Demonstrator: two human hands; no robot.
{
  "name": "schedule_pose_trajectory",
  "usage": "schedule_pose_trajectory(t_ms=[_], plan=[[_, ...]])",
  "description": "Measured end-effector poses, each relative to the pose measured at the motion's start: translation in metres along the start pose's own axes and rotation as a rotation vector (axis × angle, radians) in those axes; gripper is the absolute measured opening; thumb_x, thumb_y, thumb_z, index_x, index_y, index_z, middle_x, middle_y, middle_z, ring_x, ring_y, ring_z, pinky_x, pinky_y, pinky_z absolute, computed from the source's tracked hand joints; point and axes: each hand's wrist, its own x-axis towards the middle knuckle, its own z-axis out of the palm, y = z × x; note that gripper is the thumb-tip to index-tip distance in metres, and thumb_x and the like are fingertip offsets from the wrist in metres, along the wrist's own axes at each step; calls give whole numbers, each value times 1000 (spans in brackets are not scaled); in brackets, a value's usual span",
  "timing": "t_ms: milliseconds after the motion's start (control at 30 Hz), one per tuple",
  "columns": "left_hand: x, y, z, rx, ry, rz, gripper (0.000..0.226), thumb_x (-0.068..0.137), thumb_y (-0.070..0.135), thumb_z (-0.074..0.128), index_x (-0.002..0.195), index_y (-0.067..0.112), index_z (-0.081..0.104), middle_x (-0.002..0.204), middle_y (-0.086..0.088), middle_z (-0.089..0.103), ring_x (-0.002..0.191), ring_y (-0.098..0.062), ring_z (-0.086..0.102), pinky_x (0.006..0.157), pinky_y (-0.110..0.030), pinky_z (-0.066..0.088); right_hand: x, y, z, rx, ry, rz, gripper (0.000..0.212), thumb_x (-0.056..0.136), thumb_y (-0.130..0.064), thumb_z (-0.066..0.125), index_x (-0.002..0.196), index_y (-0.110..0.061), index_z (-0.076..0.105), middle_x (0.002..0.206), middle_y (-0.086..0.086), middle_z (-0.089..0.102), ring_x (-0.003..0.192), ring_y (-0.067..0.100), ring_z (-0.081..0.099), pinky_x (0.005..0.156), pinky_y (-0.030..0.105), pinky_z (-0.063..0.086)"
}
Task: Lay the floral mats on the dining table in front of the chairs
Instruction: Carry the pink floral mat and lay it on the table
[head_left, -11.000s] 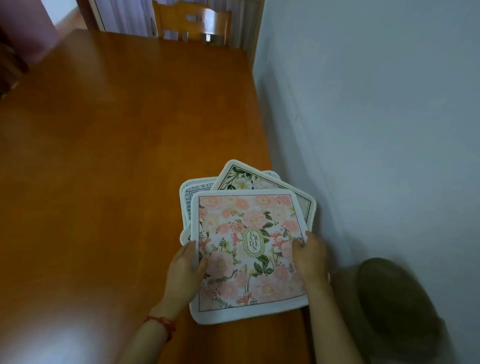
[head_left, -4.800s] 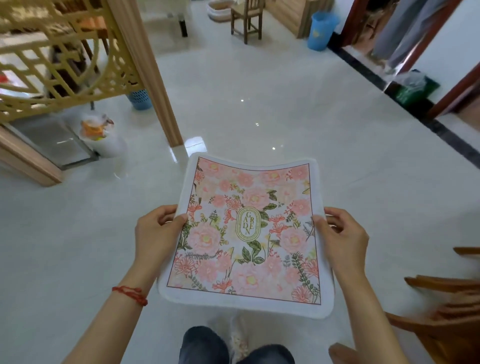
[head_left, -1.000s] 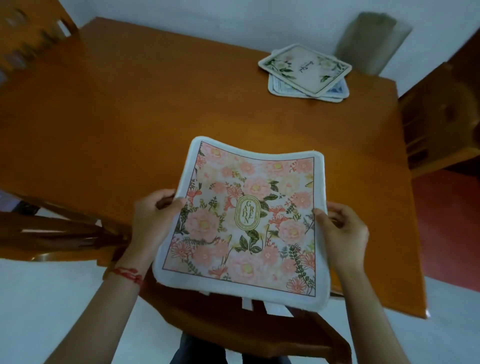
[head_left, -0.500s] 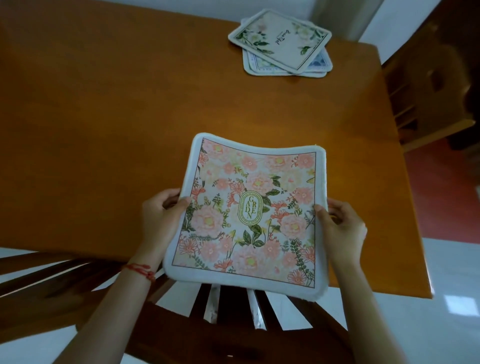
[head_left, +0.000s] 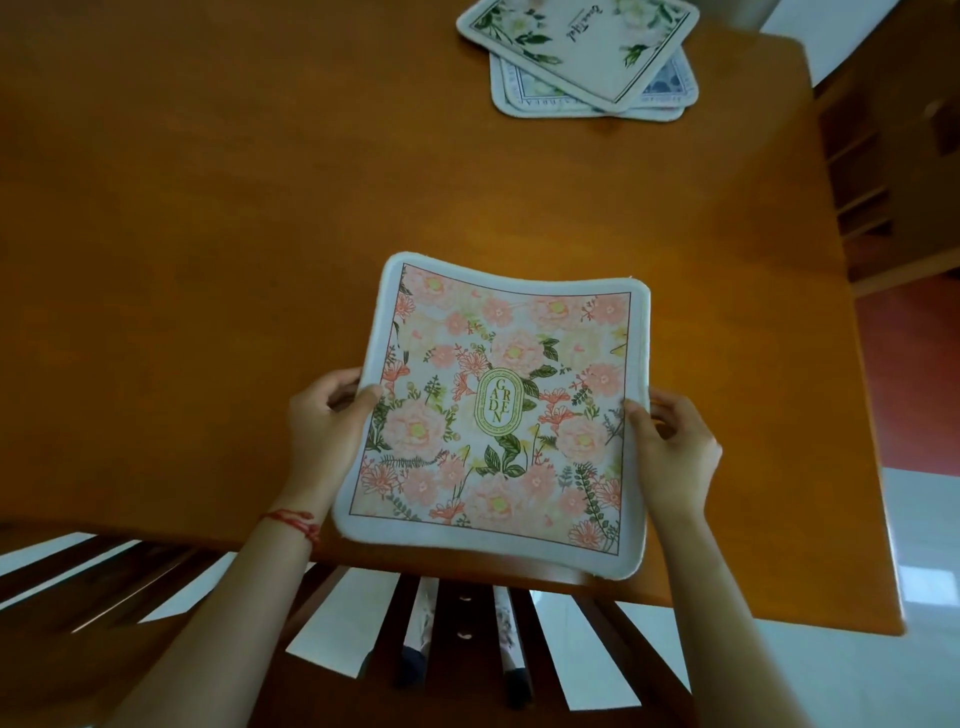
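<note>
A pink floral mat (head_left: 498, 405) with a "GARDEN" emblem is held over the near edge of the wooden dining table (head_left: 208, 234). My left hand (head_left: 327, 431) grips its left edge with the thumb on top. The mat's right edge is gripped by my right hand (head_left: 670, 447) in the same way. The mat sags slightly in the middle; I cannot tell whether it touches the table. A stack of other mats (head_left: 587, 52), with a white and green floral one on top, lies at the far right of the table.
A dark wooden chair back (head_left: 457, 639) with vertical slats stands just below the mat, between me and the table. Another wooden chair (head_left: 883, 171) stands at the table's right end. White tiled floor shows at lower right.
The view has moved in over the table. The mat, still gripped at both sides, has moved forward over the table's near edge, above the slatted chair.
</note>
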Motion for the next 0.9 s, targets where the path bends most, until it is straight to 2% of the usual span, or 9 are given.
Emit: schedule_pose_trajectory(t_ms=[167, 300, 400, 500, 667, 700, 767, 833, 900], plan=[[12, -12, 6, 47, -10, -5, 21, 84, 4, 61, 104, 8, 63, 86, 0, 65, 74, -10, 64, 53, -13, 52, 7, 10, 13, -12, -21, 26, 24, 86, -15, 64, 106, -2, 62, 89, -4, 63, 68, -9, 55, 52, 1, 44], [21, -21, 6, 80, -9, -19, 21, 82, 4, 64, 103, 4, 64, 83, 4, 65, 75, -14, 65, 56, -13, 53, 12, 17, 18, -34, -25, 41, 26, 86, -16, 64, 108, -3, 62, 90, -2, 64, 69, 3, 59, 54, 1, 45], [24, -22, 6, 93, 5, -24, 25, 82, 2, 63, 107, 3, 63, 85, 4, 64, 73, -9, 63, 54, -11, 51, 13, 20, 19, -43, -28, 61, 24, 87, -15, 63, 108, -3, 63, 90, -3, 63, 68, 3, 57, 54, 1, 45], [23, -19, 5, 116, 34, -2, 28, 83, 2, 62, 111, 2, 62, 98, -2, 64, 81, -8, 61, 61, -9, 49, 13, 22, 17, -61, -27, 105, 24, 87, -15, 62, 109, -6, 64, 92, -6, 63, 73, 8, 60, 56, 4, 45], [16, -17, 4, 98, 23, -19, 32, 84, -1, 59, 116, 4, 60, 102, 4, 60, 83, 3, 57, 62, -2, 46, 5, 26, 14, -79, -62, 136, 22, 89, -13, 57, 110, -9, 64, 93, -5, 63, 74, 4, 58, 59, 8, 41], [15, -17, 4, 98, 16, -16, 33, 85, -1, 58, 117, 5, 60, 103, 3, 61, 84, 2, 57, 62, -3, 47, 2, 27, 14, -92, -76, 128, 22, 90, -13, 56, 110, -10, 64, 92, -6, 62, 74, 4, 57, 60, 10, 43], [14, -18, 4, 87, -4, -12, 33, 85, -2, 57, 118, 4, 59, 107, 1, 62, 88, -1, 60, 67, -7, 50, -5, 31, 18, -124, -82, 102, 23, 90, -14, 55, 112, -10, 62, 98, -3, 64, 83, 13, 61, 67, 28, 54], [12, -19, 5, 91, -38, -20, 36, 86, -1, 57, 121, 4, 57, 117, -6, 63, 101, -13, 62, 81, -25, 55, -10, 33, 23, -163, -87, 87, 30, 89, -18, 54, 117, -10, 59, 113, 3, 64, 98, 24, 62, 75, 45, 55], [10, -20, 6, 99, -51, -34, 41, 86, -1, 57, 126, 4, 54, 124, -11, 60, 110, -19, 60, 90, -38, 52, -11, 31, 27, -191, -85, 96, 36, 87, -19, 53, 122, -9, 57, 120, 7, 62, 106, 29, 58, 80, 50, 54]])
